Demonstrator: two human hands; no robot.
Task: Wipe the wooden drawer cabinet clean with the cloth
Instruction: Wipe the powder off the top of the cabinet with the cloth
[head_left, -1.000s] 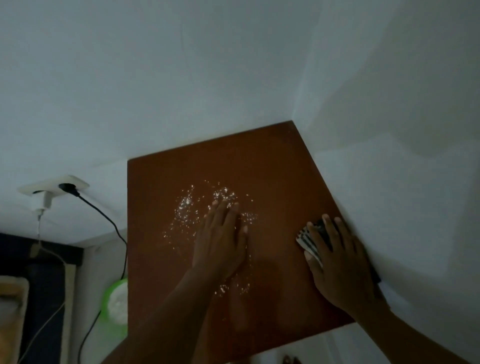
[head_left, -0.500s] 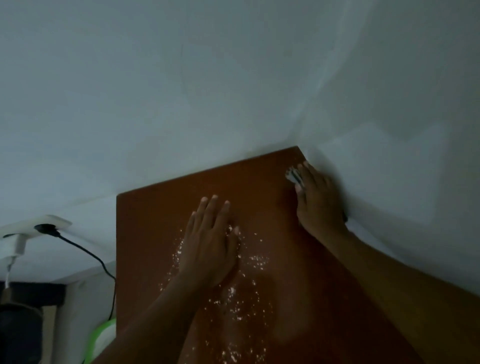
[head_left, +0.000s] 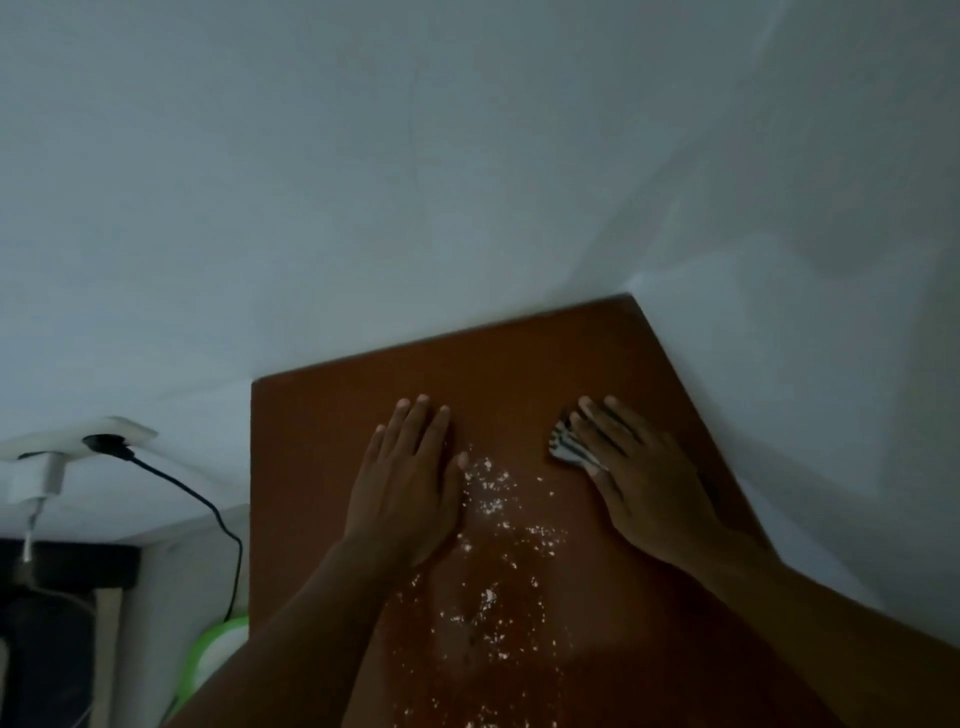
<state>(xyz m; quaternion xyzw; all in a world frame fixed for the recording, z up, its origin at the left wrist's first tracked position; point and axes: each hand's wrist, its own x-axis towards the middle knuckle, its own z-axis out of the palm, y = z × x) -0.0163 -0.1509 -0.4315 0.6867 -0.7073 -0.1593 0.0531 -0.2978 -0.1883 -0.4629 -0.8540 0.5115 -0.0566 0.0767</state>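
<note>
The right hand (head_left: 649, 483) lies flat on the cloth (head_left: 566, 447), fingers straight and close together, pressing it onto the wooden cabinet top (head_left: 322, 467). Nothing is pinched, and only a striped black-and-white edge of the cloth shows, on the thumb side of the fingers. On the hand's outer side the cabinet edge meets the white wall (head_left: 779, 415), just beside the little finger. To the thumb side, apart from the cloth, the left hand (head_left: 410, 483) rests palm down on the bare wood, fingers straight and together, thumb spread. White powder (head_left: 493, 499) is scattered from the left thumb back toward the person, between the two forearms. Farther out, past the cabinet's left edge, a black plug (head_left: 106, 444) sits in a wall socket (head_left: 137, 430) with its cable (head_left: 208, 506) hanging down, a white charger (head_left: 39, 480) beside it, and a green-rimmed object (head_left: 210, 649) below.
</note>
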